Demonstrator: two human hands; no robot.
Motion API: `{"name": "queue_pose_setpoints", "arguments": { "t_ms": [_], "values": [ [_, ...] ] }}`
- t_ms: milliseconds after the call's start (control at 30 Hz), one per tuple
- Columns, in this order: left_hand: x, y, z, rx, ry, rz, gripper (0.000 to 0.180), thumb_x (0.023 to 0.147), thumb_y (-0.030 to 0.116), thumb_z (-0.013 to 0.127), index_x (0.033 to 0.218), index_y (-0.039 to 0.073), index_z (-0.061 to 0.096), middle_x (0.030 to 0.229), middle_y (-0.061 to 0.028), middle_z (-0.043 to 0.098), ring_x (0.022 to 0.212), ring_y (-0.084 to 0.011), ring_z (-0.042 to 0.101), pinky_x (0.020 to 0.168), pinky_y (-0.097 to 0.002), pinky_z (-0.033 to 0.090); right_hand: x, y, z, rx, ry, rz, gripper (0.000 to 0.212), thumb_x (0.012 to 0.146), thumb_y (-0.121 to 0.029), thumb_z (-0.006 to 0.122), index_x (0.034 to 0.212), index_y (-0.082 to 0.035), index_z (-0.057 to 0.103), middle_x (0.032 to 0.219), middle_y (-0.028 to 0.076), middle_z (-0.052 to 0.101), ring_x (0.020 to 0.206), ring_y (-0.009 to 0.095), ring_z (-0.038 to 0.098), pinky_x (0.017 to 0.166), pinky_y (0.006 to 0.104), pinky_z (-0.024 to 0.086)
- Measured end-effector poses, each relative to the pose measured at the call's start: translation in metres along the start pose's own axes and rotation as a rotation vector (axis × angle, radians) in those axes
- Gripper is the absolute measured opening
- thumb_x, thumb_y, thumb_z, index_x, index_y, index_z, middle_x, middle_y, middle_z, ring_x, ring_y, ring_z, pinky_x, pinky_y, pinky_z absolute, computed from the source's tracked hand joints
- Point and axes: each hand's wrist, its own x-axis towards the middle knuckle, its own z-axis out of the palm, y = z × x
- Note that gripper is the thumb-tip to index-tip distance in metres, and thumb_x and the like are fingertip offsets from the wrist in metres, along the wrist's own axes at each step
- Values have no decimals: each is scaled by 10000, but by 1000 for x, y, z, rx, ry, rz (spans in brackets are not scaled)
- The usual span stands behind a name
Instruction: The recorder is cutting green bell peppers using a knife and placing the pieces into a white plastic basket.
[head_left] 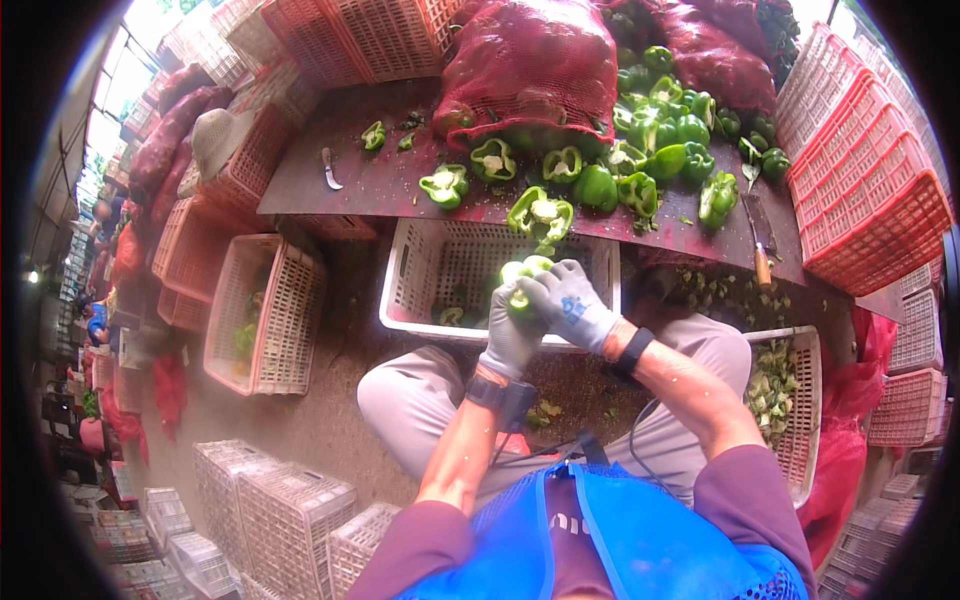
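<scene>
Gloved in grey, my left hand [513, 340] and my right hand [577, 308] meet in front of me, both closed around a green bell pepper [524, 268]. Fingers cover much of the pepper, so I cannot tell whether it is whole or cut. Below is a white plastic crate [398, 275] with some green pieces in it. Just beyond my hands, an opened pepper half [540, 212] rests at the near edge of the dark table [295, 185]. More halves and whole peppers [650, 130] spread over the table's middle and right, beside a red mesh sack [530, 65].
A small curved knife [330, 170] lies on the table's left; a wooden-handled knife [762, 262] lies at its right edge. One pale crate [285, 330] stands to the left, another [806, 430] with green scraps by my right knee. Red crates [875, 190] rise at the right.
</scene>
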Motion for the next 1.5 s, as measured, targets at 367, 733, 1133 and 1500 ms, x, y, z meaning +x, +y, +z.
{"name": "queue_pose_setpoints", "arguments": {
  "t_ms": [367,733,1133,1500],
  "values": [
    [24,-8,-26,485,175,134,434,968,303,625,1358,143,523,1210,-37,656,1050,-165,678,755,-355,610,0,35,30,864,279,907,195,1036,-244,536,1142,-98,612,954,206,703,866,341,709,763,450,548],
    [116,77,-16,2041,603,453,824,924,560,660,1579,145,381,1601,-260,343,1429,-441,422,1157,-481,388,-320,144,-231,-462,122,1242,263,1059,-294,439,1235,-156,576,941,258,704,892,467,689,752,571,503],
    [187,44,-34,1500,275,380,245,963,157,720,1157,7,716,1010,-51,743,856,-140,646,771,-323,533,-93,87,-63,-91,-40,857,500,956,-305,571,1416,-124,497,1203,226,615,1078,415,624,869,521,495],
    [93,61,-8,1618,189,396,209,942,108,708,1118,-3,729,972,-62,749,850,-155,671,788,-322,545,1,50,4,244,-25,656,704,869,-256,684,1491,-49,426,1173,239,667,1042,420,664,885,511,532]
  ]
}}
